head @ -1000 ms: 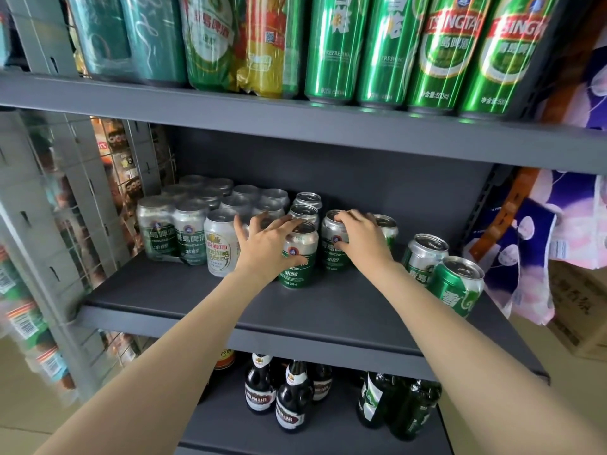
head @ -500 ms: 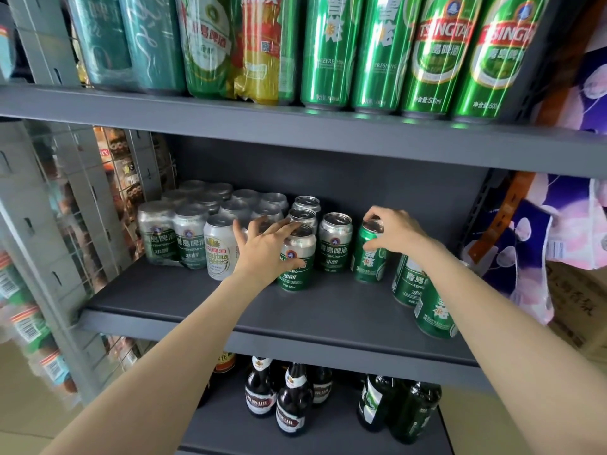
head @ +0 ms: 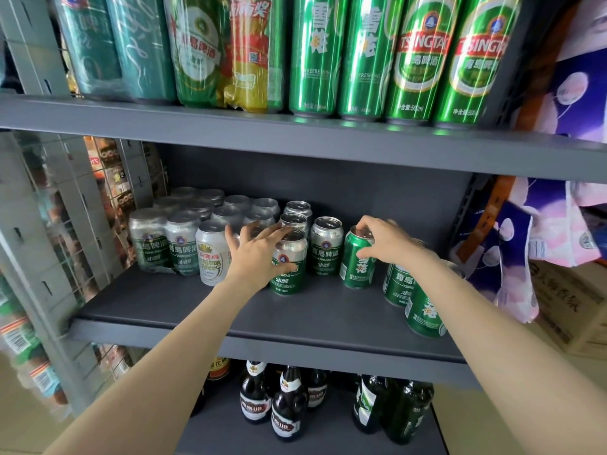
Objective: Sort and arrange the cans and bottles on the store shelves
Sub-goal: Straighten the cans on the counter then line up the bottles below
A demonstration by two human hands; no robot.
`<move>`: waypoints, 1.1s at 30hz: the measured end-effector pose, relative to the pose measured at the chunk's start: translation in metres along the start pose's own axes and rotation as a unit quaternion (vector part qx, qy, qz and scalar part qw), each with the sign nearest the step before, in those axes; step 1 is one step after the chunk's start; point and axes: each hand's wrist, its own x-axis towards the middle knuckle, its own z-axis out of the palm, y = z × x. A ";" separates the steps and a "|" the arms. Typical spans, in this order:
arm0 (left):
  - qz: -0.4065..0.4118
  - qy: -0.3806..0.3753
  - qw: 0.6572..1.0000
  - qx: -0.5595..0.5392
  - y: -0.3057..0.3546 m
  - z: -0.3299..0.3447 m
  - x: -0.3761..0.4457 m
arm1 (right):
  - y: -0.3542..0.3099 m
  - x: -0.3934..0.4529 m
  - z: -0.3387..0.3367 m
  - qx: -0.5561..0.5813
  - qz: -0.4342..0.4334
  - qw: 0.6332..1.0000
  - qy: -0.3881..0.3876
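the left hand (head: 259,254) is wrapped round the left side of a silver-and-green tsingtao can (head: 290,262), thumb low on its label and fingers spread across the can's top rim and the cans behind it, so it holds that can upright on the middle shelf (head: 203,310). the right hand (head: 389,241) comes down from above on a green can (head: 358,261), fingertips pinched around its lid; that can stands on the shelf, tilted slightly, just to the right of a second silver-and-green can (head: 325,246) that stands free between the two hands. behind the held can, two more loose silver cans (head: 297,215) run back toward the rear panel. to the left, a pale can with gold lettering (head: 213,256) stands touching a shrink-wrapped pack of silver cans (head: 170,238) that fills the left rear of the shelf. under the right forearm, near the shelf's right front corner, two green cans (head: 423,310) stand close together, partly hidden by the arm. on the upper shelf (head: 295,136) a row of tall green cans (head: 417,57) stands beside wrapped packs (head: 226,50) at the left. below, dark bottles (head: 287,405) with labels cluster on the lower shelf (head: 328,435).
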 end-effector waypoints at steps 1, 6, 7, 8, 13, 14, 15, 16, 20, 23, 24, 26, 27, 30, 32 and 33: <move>0.000 0.001 1.000 0.000 0.000 0.000 0.000 | 0.001 0.003 0.002 -0.013 0.003 1.000 0.009; 0.005 0.015 1.000 -0.005 -0.002 0.002 0.001 | 0.002 -0.003 -0.005 -0.076 -0.018 0.996 0.042; 0.005 0.013 1.000 -0.005 -0.001 0.002 0.001 | 0.005 -0.006 -0.009 -0.094 -0.019 0.994 0.054; 0.006 0.011 1.000 -0.004 -0.001 0.002 0.001 | 0.010 -0.012 -0.013 -0.112 -0.010 0.992 0.064; 0.003 0.001 1.000 0.007 -0.001 -0.001 0.000 | 0.033 -0.039 -0.026 -0.110 0.060 0.992 0.007; 0.003 -0.003 1.000 0.006 0.000 -0.001 -0.001 | 0.032 -0.042 -0.027 -0.091 0.051 0.995 0.004; 0.003 -0.003 1.000 0.004 0.000 0.000 -0.001 | 0.029 -0.044 -0.027 -0.071 0.035 0.997 0.002; 0.002 -0.003 1.000 0.003 0.001 0.000 -0.001 | 0.024 -0.045 -0.028 -0.056 0.013 0.998 -0.003; 0.002 -0.002 1.000 0.006 0.001 -0.002 0.000 | -0.005 -0.040 -0.017 0.015 -0.053 0.998 -0.011; 0.003 0.004 1.000 0.003 0.000 -0.001 0.000 | -0.030 -0.032 -0.002 0.058 -0.088 0.994 -0.003; 0.003 0.006 1.000 0.004 0.000 0.000 0.000 | -0.038 -0.028 0.003 0.056 -0.097 0.994 0.003; 0.003 0.004 1.000 0.005 0.000 0.000 0.001 | -0.049 -0.020 0.011 0.058 -0.107 0.993 0.013; 0.004 0.004 1.000 0.005 0.000 0.000 0.001 | -0.052 -0.017 0.015 0.060 -0.106 0.992 0.016; 0.003 0.009 1.000 0.007 -0.001 0.001 0.001 | -0.052 -0.016 0.019 0.062 -0.104 0.992 0.022; 0.005 0.014 1.000 0.003 -0.003 0.003 0.001 | -0.048 -0.019 0.020 0.066 -0.119 0.991 0.016; 0.006 0.017 1.000 -0.002 -0.003 0.004 0.001 | -0.045 -0.022 0.020 0.066 -0.125 0.990 0.013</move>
